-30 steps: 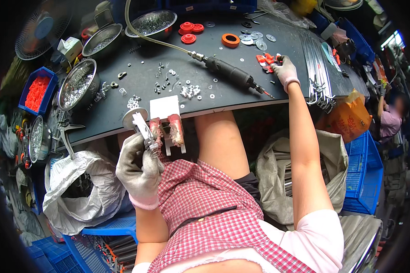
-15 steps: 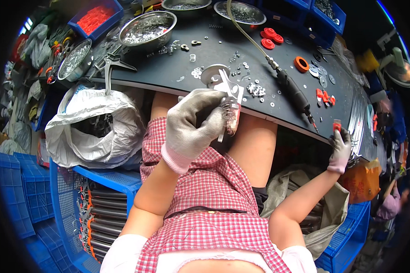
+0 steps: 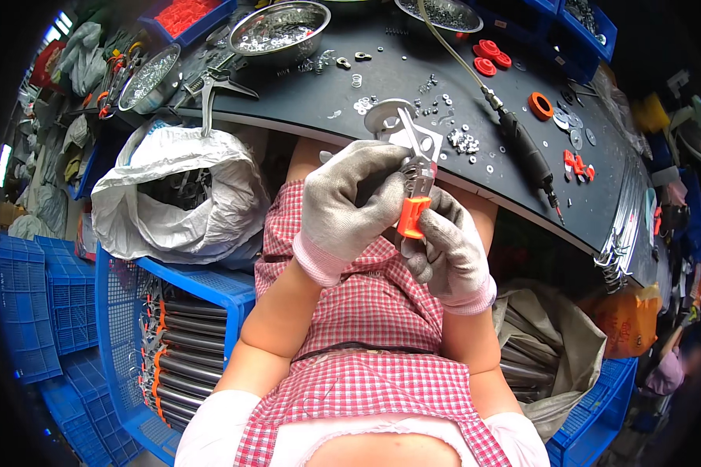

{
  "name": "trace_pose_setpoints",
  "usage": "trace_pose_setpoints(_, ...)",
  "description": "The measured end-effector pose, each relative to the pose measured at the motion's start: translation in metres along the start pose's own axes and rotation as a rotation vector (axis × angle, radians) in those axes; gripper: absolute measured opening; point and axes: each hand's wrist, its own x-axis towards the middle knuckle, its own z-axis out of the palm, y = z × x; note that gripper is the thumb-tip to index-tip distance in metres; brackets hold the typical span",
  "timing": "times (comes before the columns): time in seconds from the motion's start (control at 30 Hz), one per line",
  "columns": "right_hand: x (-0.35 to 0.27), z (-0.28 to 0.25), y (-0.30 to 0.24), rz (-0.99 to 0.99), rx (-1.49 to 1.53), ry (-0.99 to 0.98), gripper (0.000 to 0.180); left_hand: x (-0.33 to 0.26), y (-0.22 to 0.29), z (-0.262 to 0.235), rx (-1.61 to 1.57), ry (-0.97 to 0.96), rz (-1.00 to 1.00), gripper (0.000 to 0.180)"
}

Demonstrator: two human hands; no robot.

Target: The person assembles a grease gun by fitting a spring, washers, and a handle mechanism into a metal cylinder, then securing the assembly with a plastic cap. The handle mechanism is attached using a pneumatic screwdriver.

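Both my hands wear grey gloves with pink cuffs and meet above my lap, at the bench's near edge. My left hand [image 3: 346, 210] is closed, pinching a silvery metal part [image 3: 424, 144] with a coil spring round it. A round metal disc [image 3: 382, 118] shows just beyond that part; whether they are joined I cannot tell. From below, my right hand [image 3: 453, 249] grips a small orange plastic piece [image 3: 413, 218] between thumb and fingers. That piece touches the lower end of the metal part. My fingers hide where the two meet.
On the dark bench [image 3: 327, 97] lie washers, small springs, red plastic discs [image 3: 487, 56] and a black power screwdriver [image 3: 526, 152] on a hose. Metal bowls [image 3: 280, 35] stand at the back. A white sack [image 3: 179, 194] is at my left, a beige sack [image 3: 561, 342] at my right.
My right hand has come from the bench's right edge to my left hand, bringing the orange piece against the metal part. My left hand keeps its grip on the metal part.
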Motion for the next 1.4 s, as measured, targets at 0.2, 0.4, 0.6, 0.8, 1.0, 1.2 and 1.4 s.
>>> trace_pose_setpoints(0.2,0.004,0.008,0.005,-0.082,-0.063,0.100,0.023,-0.003,-0.006,-0.006,0.130,-0.056,0.097,0.023)
trace_pose_setpoints(0.4,0.006,0.022,0.016,-0.333,-0.310,0.228,0.023,-0.012,-0.010,-0.013,-0.149,-0.195,0.163,0.044)
trace_pose_setpoints(0.6,0.026,0.027,-0.003,-0.229,-1.028,-0.127,0.011,-0.038,0.000,-0.053,0.213,-0.168,0.130,0.058)
trace_pose_setpoints(0.8,0.205,-0.028,-0.072,-0.554,-1.515,0.128,0.022,-0.091,-0.022,-0.085,0.067,0.125,-0.173,0.066)
trace_pose_setpoints(1.0,0.304,-0.057,-0.068,-0.307,-2.270,-0.120,0.030,-0.100,-0.027,-0.102,0.163,0.217,-0.142,0.070)
trace_pose_setpoints(1.2,0.290,-0.029,-0.077,0.171,-2.274,0.326,0.039,-0.102,-0.017,-0.107,0.101,0.269,-0.260,0.060)
trace_pose_setpoints(1.4,0.273,-0.079,-0.086,-0.220,-1.949,-0.224,0.024,-0.081,-0.027,-0.098,-0.008,0.243,-0.041,0.067)
